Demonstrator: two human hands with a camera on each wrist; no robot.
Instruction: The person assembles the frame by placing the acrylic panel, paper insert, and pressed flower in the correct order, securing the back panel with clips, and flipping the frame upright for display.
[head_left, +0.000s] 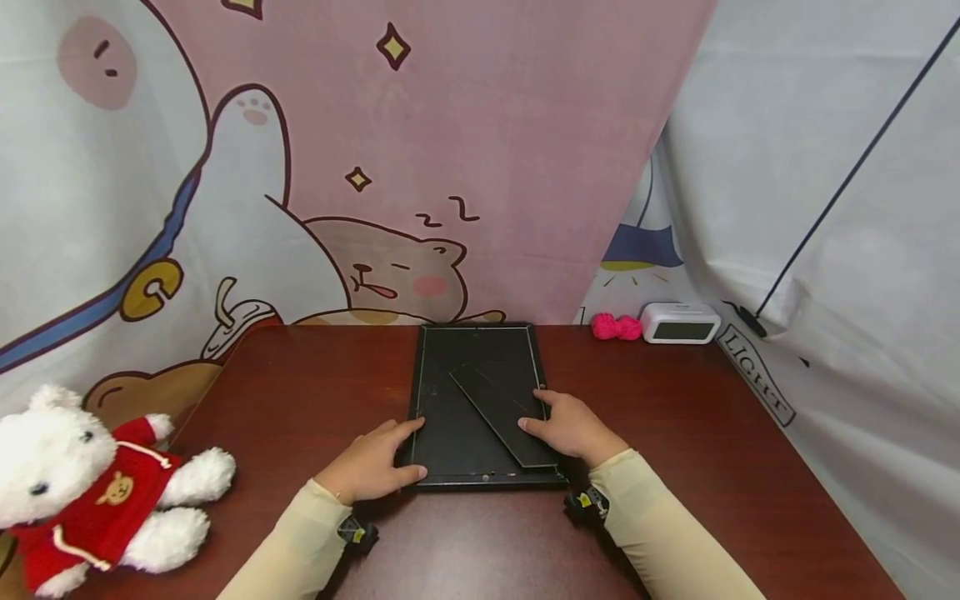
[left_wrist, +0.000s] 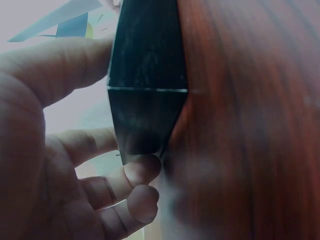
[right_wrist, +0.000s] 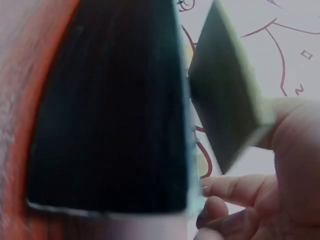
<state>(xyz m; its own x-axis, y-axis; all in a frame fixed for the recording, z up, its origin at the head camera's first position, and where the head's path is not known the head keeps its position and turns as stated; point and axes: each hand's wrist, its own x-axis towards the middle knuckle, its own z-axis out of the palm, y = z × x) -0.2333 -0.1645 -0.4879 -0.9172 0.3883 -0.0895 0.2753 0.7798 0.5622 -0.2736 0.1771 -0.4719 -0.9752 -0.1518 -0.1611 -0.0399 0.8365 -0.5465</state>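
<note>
A black picture frame lies back side up on the table. Its narrow stand flap runs diagonally across the backing, and the right wrist view shows the flap tilted up from it. My left hand holds the frame at the near left corner, thumb over the near edge and index fingertip on the left edge. At the right side is my right hand, its thumb at the flap's edge and its index fingertip on the frame's right edge. The other right fingers bend beside the frame's side.
A white plush bear in a red hoodie sits at the left. At the back right stand a white digital clock and a pink knotted object. Printed cloth hangs behind the reddish-brown table.
</note>
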